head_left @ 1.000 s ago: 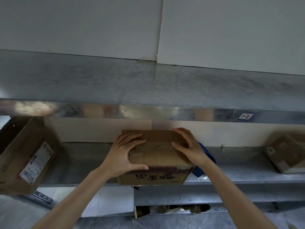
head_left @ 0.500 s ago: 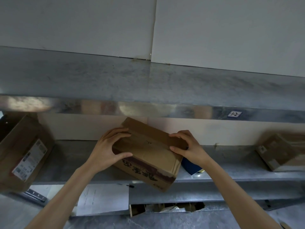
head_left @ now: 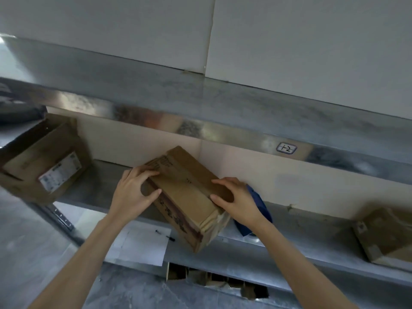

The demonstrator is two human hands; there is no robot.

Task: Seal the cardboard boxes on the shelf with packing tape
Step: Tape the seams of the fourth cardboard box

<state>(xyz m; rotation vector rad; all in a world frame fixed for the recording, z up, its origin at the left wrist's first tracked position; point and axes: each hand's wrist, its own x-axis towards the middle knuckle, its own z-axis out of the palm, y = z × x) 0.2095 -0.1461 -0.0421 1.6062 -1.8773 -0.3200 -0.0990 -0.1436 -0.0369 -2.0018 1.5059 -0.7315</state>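
While the cardboard box (head_left: 187, 197) sits skewed on the shelf (head_left: 289, 233), both hands (head_left: 133, 195) (head_left: 236, 202) grip it.

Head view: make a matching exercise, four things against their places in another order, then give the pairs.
1 middle box
2 labelled box
3 blue object
4 paper sheet

A far left of the shelf
B gripped by left hand and right hand
C on the shelf's front face
D behind the right hand

Pairs: 1-B, 2-A, 3-D, 4-C.
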